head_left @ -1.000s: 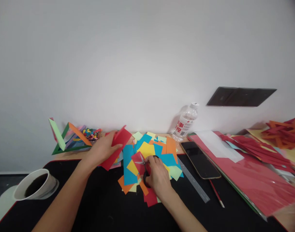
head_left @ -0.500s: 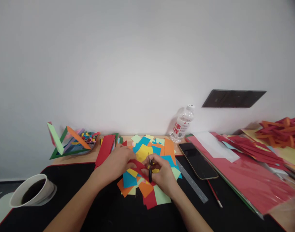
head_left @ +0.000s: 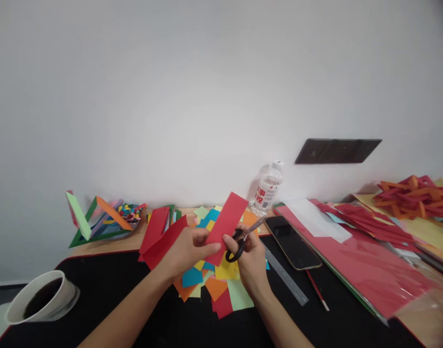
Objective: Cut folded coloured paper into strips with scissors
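An upright red paper strip is pinched between the thumb and fingers of my left hand. Black-handled scissors rest in my right hand, blades pointing up and to the right, away from the strip. My right thumb touches the strip's right edge. Another red paper piece slants out behind my left hand; I cannot tell whether the hand holds it. Below both hands lies a loose heap of cut paper squares in orange, blue, yellow, green and red.
Stacked red strips lie at the left, beyond them folded paper frames. A cup of dark liquid stands front left. Rightward are a water bottle, ruler, phone, red pencil and red sheets.
The red strip has been raised upright from low over the heap. The scissors have swung to point right. A slanting red piece now shows by my left hand.
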The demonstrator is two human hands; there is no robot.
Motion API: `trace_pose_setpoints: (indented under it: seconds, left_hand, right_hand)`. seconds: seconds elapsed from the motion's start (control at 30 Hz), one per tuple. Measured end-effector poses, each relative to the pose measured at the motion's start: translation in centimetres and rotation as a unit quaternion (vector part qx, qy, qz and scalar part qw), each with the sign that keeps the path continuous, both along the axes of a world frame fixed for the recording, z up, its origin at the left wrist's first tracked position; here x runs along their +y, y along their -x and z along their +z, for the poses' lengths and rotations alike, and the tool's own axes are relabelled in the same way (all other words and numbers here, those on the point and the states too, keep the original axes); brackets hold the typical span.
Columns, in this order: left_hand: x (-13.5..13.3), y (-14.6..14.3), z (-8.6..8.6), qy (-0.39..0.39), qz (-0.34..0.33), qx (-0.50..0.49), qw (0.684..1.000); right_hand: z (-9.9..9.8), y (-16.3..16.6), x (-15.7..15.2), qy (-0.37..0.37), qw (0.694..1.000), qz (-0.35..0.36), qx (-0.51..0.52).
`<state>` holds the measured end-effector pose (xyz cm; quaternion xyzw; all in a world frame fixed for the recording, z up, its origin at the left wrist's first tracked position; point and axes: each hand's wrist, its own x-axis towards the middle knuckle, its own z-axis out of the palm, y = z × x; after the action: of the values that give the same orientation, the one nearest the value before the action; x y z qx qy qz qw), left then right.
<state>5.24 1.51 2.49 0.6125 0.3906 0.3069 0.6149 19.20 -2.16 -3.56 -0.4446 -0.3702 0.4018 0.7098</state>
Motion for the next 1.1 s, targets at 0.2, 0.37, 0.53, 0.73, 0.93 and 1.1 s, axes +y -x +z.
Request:
trace_pose_setpoints:
  seconds: [0.2, 0.37, 0.53, 0.73, 0.93, 1.1]
  left_hand:
    - [0.5, 0.8, 0.8, -0.115, 0.027, 0.069, 0.991]
    - [0.0, 1.0, 1.3, -0.106, 0.165, -0.048, 0.979]
    - [-0.9, 0.8, 1.6, -0.146, 0.178, -0.046, 0.972]
    - [-1.0, 0.3, 1.7, -0.182, 0.167, 0.006, 0.969]
    - [-0.8, 0.3, 1.7, -0.192, 0.169, 0.027, 0.966]
    - [-0.9, 0.4, 1.5, -0.196, 0.175, 0.037, 0.964]
  right_hand:
    - [0.2, -0.1, -0.3, 0.006, 0.998, 0.066, -0.022]
    - [0.3, 0.8, -0.5, -0.023, 0.993, 0.111, -0.020]
    - [0.1, 2.0, -1.0, -0.037, 0.985, 0.163, -0.040]
    - [0.7, 2.0, -1.5, -0.031, 0.977, 0.206, -0.040]
    - [0.9, 1.9, -1.3, -0.039, 0.978, 0.202, -0.033]
    - [0.7, 1.9, -1.2, -0.022, 0.979, 0.202, -0.016]
